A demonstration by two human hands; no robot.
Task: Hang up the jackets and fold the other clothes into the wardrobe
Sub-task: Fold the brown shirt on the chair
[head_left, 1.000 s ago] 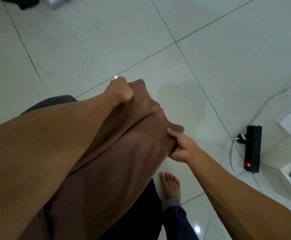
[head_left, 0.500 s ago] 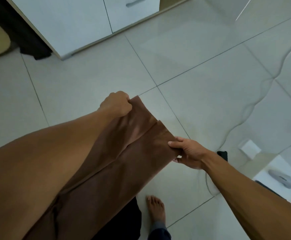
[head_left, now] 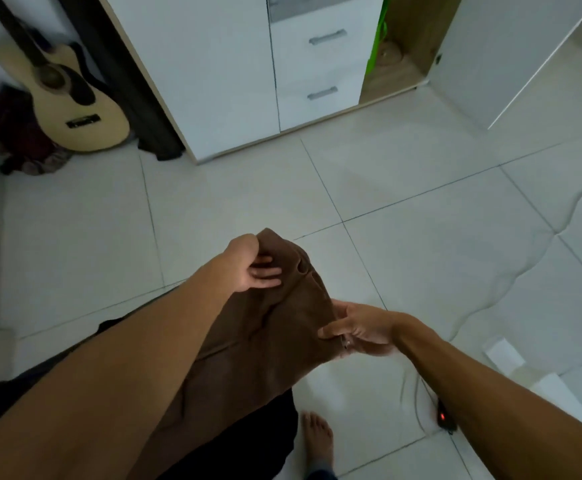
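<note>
A brown garment [head_left: 258, 344] hangs in front of me, doubled over lengthwise. My left hand [head_left: 251, 268] grips its far top corner, fingers curled round the cloth. My right hand [head_left: 359, 329] pinches the near top edge between thumb and fingers. The lower part of the garment drops out of sight behind my left forearm. The white wardrobe [head_left: 234, 71] stands ahead, with two drawers [head_left: 324, 64] and an open door [head_left: 511, 53] at the right that shows a wooden compartment.
A guitar [head_left: 71, 98] leans on the wall at the left beside a dark heap of cloth [head_left: 9, 133]. A black power strip [head_left: 443, 417] with a red light and a white cable [head_left: 511, 282] lie on the tiled floor at the right. My bare foot [head_left: 317, 441] is below.
My view has lifted from the floor toward the wardrobe. My left hand has turned palm up on the cloth's corner, and both hands have drawn the top edge closer together, bunching it.
</note>
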